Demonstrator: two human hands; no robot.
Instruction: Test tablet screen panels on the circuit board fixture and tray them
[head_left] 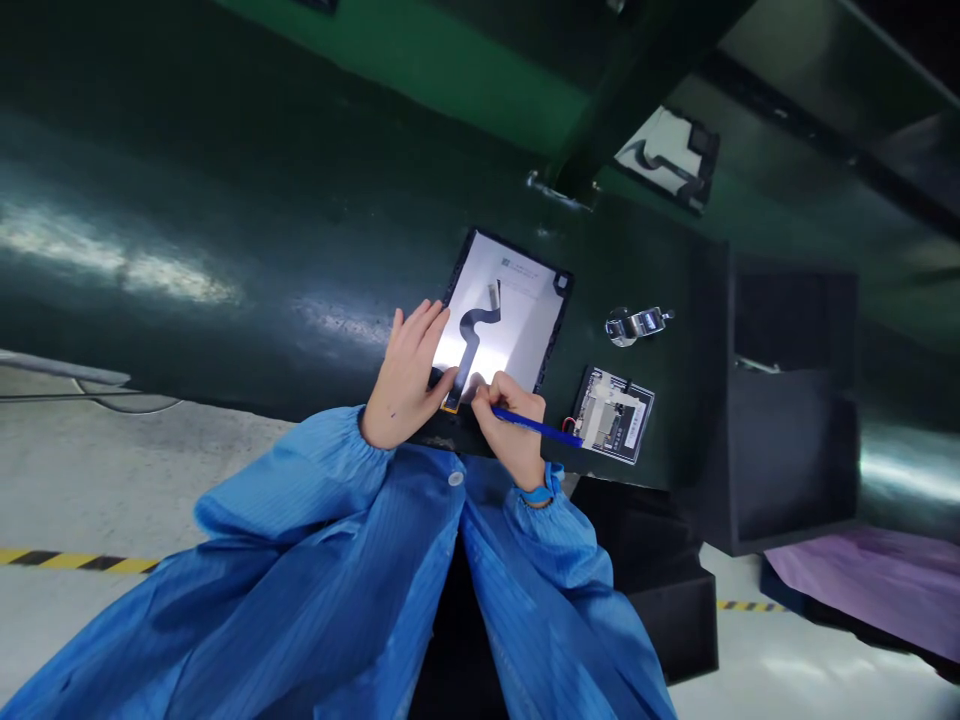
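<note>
A tablet display panel (pixel 517 310) lies on the green bench with its silvery back up and a black frame round it. A dark flex cable (pixel 468 338) snakes across that back, down to an orange-edged end by the panel's near side. My left hand (pixel 411 375) rests with fingers stretched on the panel's left edge, the thumb close to the cable. In my right hand (pixel 513 418) a slim blue stick-like tool (pixel 547 431) is pinched, its rear end pointing right. The tool's tip is hidden by my fingers, near the lower end of the cable.
Right of my right hand sits a small device with an exposed circuit board (pixel 611 418). Beyond it lies a shiny metal roll-like object (pixel 636 325). A black open box (pixel 795 420) stands farther right. Another panel (pixel 667 155) lies at the back, beside a dark post (pixel 600 140).
</note>
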